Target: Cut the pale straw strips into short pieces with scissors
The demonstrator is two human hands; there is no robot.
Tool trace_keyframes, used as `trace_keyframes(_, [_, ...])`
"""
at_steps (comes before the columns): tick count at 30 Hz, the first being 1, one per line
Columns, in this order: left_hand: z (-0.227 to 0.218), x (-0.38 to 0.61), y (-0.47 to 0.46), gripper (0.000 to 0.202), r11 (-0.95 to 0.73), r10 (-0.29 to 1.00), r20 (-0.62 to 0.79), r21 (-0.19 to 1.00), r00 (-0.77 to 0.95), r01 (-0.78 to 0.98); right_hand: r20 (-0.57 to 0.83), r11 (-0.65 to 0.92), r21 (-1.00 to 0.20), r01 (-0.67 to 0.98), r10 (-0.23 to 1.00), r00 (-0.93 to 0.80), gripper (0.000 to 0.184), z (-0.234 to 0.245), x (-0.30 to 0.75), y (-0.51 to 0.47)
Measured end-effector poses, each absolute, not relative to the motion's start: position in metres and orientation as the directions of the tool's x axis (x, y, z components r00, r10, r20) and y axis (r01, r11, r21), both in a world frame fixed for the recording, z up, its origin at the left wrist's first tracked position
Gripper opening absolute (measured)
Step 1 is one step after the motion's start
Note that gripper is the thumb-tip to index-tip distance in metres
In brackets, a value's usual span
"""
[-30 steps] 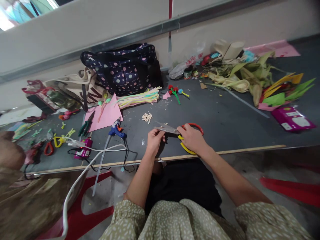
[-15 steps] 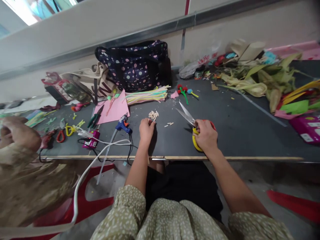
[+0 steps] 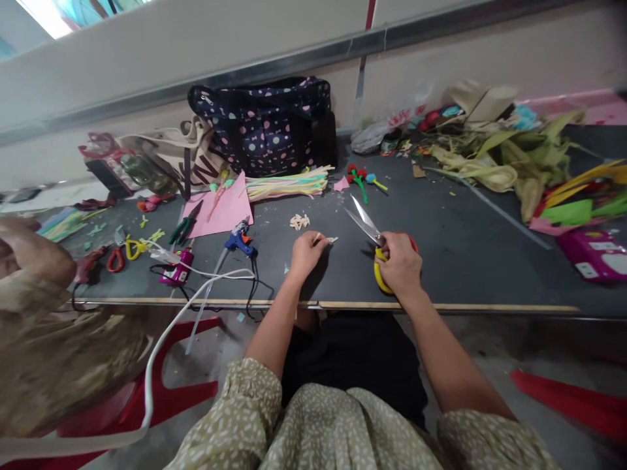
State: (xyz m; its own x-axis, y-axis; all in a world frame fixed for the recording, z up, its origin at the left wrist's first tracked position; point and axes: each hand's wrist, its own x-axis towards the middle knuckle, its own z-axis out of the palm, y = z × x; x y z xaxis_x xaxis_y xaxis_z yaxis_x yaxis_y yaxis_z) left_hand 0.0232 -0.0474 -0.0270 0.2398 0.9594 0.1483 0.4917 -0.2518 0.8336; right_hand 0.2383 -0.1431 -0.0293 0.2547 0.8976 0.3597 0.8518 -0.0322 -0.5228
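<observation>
My right hand (image 3: 402, 261) is closed round the handles of the yellow-and-red scissors (image 3: 368, 228), whose blades stand apart and point to the far left. My left hand (image 3: 308, 256) is closed in a pinch, with a small pale piece (image 3: 317, 236) at its fingertips. Right beside those fingertips lie a few short pale cut pieces (image 3: 333, 239) on the dark table. Beyond my left hand is a small pile of similar cream pieces (image 3: 300, 222).
To the left are a blue glue gun (image 3: 240, 239), pink paper (image 3: 220, 215), a purple power strip (image 3: 177, 266) and a white cable (image 3: 161, 346). Pipe cleaners (image 3: 289, 185) lie before a dotted bag (image 3: 274, 127). Dry husks (image 3: 504, 170) fill the right. Another person's hand (image 3: 39, 251) is at far left.
My left hand has moved right, from beside the pale pile to the few loose pieces. My right hand still holds the scissors in about the same place, blades apart.
</observation>
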Motion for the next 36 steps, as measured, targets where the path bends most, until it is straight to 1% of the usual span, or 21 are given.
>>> trace_keyframes(5, [-0.028,0.024,-0.046,0.012,-0.150,0.977,0.089,0.930,0.192,0.336,0.354,-0.032,-0.517,0.855,0.902,0.248,0.034,-0.028,0.238,-0.142])
trace_keyframes(8, [-0.026,0.017,-0.046,0.014,-0.052,0.990,0.019,0.970,0.139,0.239,0.350,-0.032,-0.519,0.854,0.904,0.246,0.034,-0.028,0.238,-0.142])
trace_keyframes(12, [-0.027,0.010,-0.049,0.021,0.122,0.989,-0.127,0.990,0.079,0.069,0.348,-0.021,-0.516,0.856,0.908,0.232,0.035,-0.028,0.239,-0.143])
trace_keyframes(14, [-0.027,0.009,-0.052,0.024,0.164,0.984,-0.161,0.986,0.080,-0.030,0.362,0.005,-0.499,0.867,0.910,0.203,0.035,-0.027,0.239,-0.144])
trace_keyframes(16, [-0.027,0.010,-0.057,0.024,0.134,0.988,-0.126,0.987,0.087,-0.093,0.374,0.033,-0.474,0.880,0.912,0.167,0.034,-0.026,0.240,-0.145])
trace_keyframes(19, [-0.026,0.012,-0.065,0.025,0.055,0.994,-0.044,0.992,0.098,-0.117,0.371,0.066,-0.429,0.901,0.922,0.110,0.037,-0.023,0.240,-0.146])
trace_keyframes(21, [-0.025,0.014,-0.069,0.024,0.038,0.996,-0.026,0.989,0.089,-0.141,0.360,0.091,-0.379,0.921,0.931,0.056,0.040,-0.021,0.239,-0.145])
trace_keyframes(24, [-0.024,0.018,-0.073,0.024,0.072,0.994,-0.054,0.976,0.095,-0.203,0.305,0.138,-0.282,0.950,0.951,-0.048,0.041,-0.019,0.236,-0.144])
trace_keyframes(28, [-0.020,0.026,-0.077,0.027,0.155,0.977,-0.104,0.945,0.187,-0.288,0.202,0.192,-0.187,0.963,0.967,-0.154,0.043,-0.017,0.228,-0.141])
trace_keyframes(31, [-0.019,0.030,-0.080,0.027,0.164,0.973,-0.102,0.936,0.207,-0.311,0.174,0.208,-0.191,0.959,0.969,-0.176,0.043,-0.015,0.224,-0.140])
trace_keyframes(36, [-0.021,0.037,-0.083,0.023,0.141,0.976,-0.084,0.949,0.203,-0.283,0.176,0.225,-0.260,0.939,0.967,-0.183,0.041,-0.011,0.222,-0.139])
